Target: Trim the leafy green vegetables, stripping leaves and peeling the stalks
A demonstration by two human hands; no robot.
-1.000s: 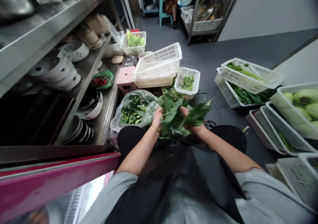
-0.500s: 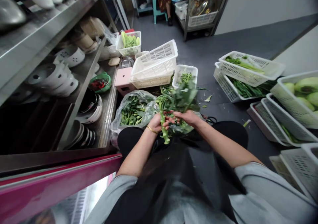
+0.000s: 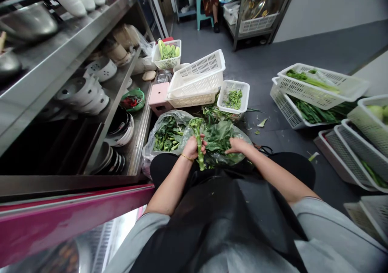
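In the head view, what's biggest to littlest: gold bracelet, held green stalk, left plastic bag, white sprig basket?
1. Left plastic bag
2. White sprig basket
3. Held green stalk
4. Gold bracelet

Ahead and right of the right hand (image 3: 238,146), open lane over grey floor (image 3: 260,92) between small white basket (image 3: 232,110) and stacked white baskets (image 3: 303,90); steel shelving (image 3: 75,43) bars left side, pink stool (image 3: 159,94) and tilted white basket (image 3: 197,80) obstruct beyond left hand (image 3: 192,147).

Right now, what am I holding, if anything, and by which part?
Your left hand holds a green stalk around mid-stem, below its florets. Your right hand is at the leaves; I can't tell whether it grips any.
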